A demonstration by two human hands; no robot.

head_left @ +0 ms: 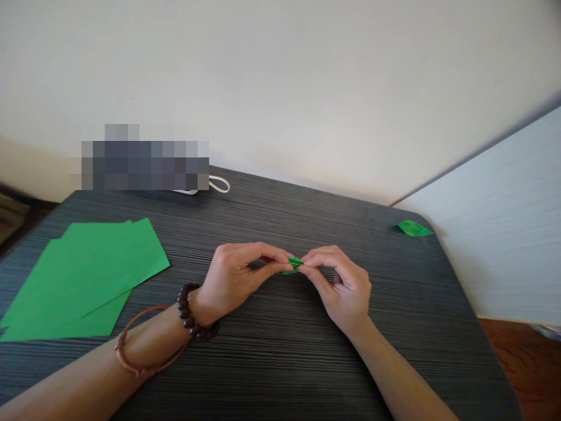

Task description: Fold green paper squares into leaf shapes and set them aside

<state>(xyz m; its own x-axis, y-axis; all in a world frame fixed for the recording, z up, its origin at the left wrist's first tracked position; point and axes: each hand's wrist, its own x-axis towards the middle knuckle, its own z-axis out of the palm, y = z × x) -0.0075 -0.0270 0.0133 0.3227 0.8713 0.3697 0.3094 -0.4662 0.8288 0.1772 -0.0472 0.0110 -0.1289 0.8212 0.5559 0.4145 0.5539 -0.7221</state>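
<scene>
A small folded piece of green paper [294, 264] is pinched between both hands just above the dark striped table [272, 351]. My left hand [234, 280] grips its left end with thumb and fingertips closed; a bead bracelet and a copper bangle sit on that wrist. From the right, my right hand [339, 286] pinches the other end with its fingers curled. Most of the paper is hidden by the fingertips.
A stack of green paper sheets [83, 280] lies at the table's left. A small folded green paper shape [413, 228] rests near the far right corner. A white loop of cord [219, 185] lies at the back. A pale panel [504, 228] stands to the right.
</scene>
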